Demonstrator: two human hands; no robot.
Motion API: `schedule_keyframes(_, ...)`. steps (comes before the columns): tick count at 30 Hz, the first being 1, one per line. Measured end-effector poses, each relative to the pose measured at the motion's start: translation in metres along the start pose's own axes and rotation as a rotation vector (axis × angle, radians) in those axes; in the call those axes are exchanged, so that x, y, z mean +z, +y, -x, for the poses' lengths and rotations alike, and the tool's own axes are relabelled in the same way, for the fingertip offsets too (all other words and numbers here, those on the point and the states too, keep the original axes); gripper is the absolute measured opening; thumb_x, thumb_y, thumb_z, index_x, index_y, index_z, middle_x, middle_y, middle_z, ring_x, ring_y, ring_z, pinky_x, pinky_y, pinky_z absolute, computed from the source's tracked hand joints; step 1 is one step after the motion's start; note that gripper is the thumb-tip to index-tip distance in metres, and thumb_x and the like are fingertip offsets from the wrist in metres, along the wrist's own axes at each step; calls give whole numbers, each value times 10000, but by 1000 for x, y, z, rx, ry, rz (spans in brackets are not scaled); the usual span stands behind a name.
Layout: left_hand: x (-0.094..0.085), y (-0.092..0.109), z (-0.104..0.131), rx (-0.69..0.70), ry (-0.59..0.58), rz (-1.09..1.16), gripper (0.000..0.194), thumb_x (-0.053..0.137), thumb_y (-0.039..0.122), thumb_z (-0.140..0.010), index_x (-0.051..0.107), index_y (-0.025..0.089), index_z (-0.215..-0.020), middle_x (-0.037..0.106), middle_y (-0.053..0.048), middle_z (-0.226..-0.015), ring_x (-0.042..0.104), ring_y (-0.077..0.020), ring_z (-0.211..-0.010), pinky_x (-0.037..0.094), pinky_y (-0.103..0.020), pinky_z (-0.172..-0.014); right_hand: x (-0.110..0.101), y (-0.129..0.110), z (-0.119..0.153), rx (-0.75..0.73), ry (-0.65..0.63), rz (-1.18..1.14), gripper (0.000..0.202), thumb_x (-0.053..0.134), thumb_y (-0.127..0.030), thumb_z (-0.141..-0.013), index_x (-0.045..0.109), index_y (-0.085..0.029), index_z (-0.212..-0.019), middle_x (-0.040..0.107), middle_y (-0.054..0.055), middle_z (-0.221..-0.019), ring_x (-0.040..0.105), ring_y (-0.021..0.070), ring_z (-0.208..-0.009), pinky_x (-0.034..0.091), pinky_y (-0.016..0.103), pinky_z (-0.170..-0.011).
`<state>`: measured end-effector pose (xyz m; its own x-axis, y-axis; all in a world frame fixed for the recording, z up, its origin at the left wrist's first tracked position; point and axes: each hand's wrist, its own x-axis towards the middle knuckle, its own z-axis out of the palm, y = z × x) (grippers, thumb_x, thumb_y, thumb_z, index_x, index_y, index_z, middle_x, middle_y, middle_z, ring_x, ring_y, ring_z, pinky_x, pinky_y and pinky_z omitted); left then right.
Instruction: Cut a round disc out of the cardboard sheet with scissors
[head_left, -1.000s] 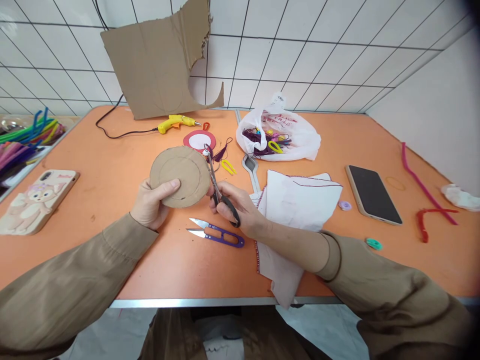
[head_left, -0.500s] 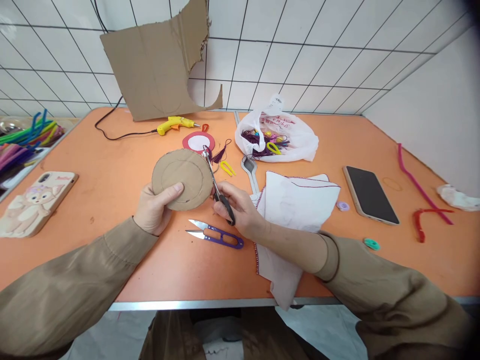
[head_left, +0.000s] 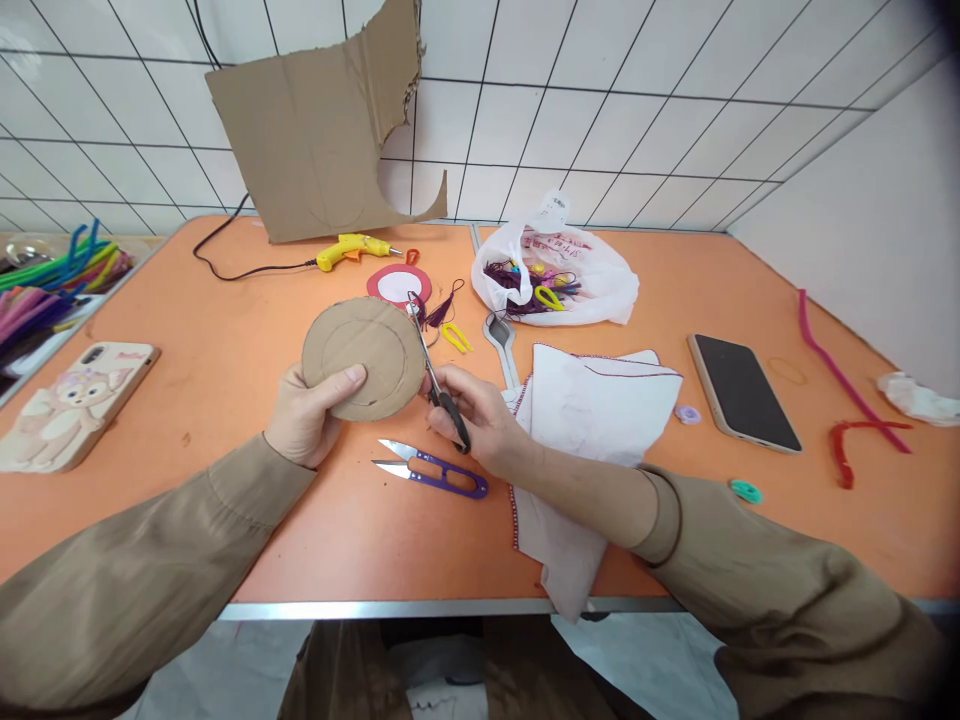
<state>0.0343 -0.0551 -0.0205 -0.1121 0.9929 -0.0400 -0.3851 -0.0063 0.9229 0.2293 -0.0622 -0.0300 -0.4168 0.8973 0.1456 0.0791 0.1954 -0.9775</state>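
My left hand [head_left: 313,405] pinches a round cardboard disc [head_left: 360,345], thumb on top and fingers beneath. A smaller circle is marked on the disc's face. In my right hand [head_left: 480,415] is a pair of scissors [head_left: 448,405] with dark handles, its blades pointing away along the disc's right edge. Whether the blades touch the cardboard I cannot tell. Just below the disc, purple thread snips [head_left: 439,475] lie on the orange table [head_left: 337,540]. Behind it are a red ring with a white centre [head_left: 400,287], a purple tassel [head_left: 442,308] and a bent yellow piece [head_left: 455,337].
A cut cardboard sheet [head_left: 315,140] leans on the tiled wall, with a yellow glue gun [head_left: 356,250] before it. A plastic bag [head_left: 592,275] holds tassels. White cloth [head_left: 592,410] lies under my right forearm. Phones lie right [head_left: 745,392] and left [head_left: 79,400].
Almost nothing differs. The whole view has shifted very slightly; both hands keep their hold on the disc and scissors.
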Motion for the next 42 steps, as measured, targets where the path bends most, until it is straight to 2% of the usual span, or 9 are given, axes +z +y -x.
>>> schedule_keyframes(5, -1, 0, 0, 16, -25, 9, 378, 877, 229, -574, 777, 150, -930, 782, -96, -931, 717, -310, -948, 612, -371, -786, -2, 2, 0, -46, -66, -73, 213, 523, -369, -819, 482, -193, -931, 445, -29, -666, 412, 127, -607, 337, 277, -571)
schedule_keyframes(14, 1, 0, -1, 53, -13, 4, 397, 870, 215, -596, 775, 166, -978, 783, -87, -934, 717, -287, -947, 603, -347, -791, -1, 3, 0, -2, 6, -8, 196, 555, -354, -804, 500, -191, -899, 374, -56, -659, 322, 93, -560, 287, 260, -552)
schedule_keyframes(19, 1, -2, -2, 44, -8, 3, 390, 873, 230, -586, 778, 155, -957, 781, -97, -929, 716, -306, -948, 602, -376, -802, -1, 3, 0, 2, 10, 10, 182, 547, -355, -809, 501, -196, -885, 371, -57, -649, 330, 101, -571, 300, 264, -565)
schedule_keyframes(26, -1, 0, -1, 42, 12, -5, 368, 875, 220, -570, 783, 155, -921, 783, -85, -912, 719, -287, -928, 600, -328, -762, -1, 1, 1, 17, 7, 12, 178, 541, -347, -799, 502, -192, -877, 370, -68, -613, 318, 93, -549, 292, 258, -546)
schedule_keyframes(36, -1, 3, -4, 43, 20, -13, 371, 880, 220, -556, 784, 153, -908, 784, -89, -899, 724, -292, -916, 609, -336, -760, 0, 1, 0, 16, 12, 53, 154, 544, -326, -785, 504, -192, -848, 340, -91, -550, 297, 75, -500, 288, 238, -514)
schedule_keyframes(42, -3, 2, -4, 13, -41, -17, 327, 876, 226, -568, 784, 153, -873, 782, -100, -927, 725, -312, -916, 618, -371, -769, 0, 2, 0, 9, -20, -30, 192, 544, -353, -801, 503, -194, -900, 408, -55, -610, 383, 106, -557, 340, 270, -566)
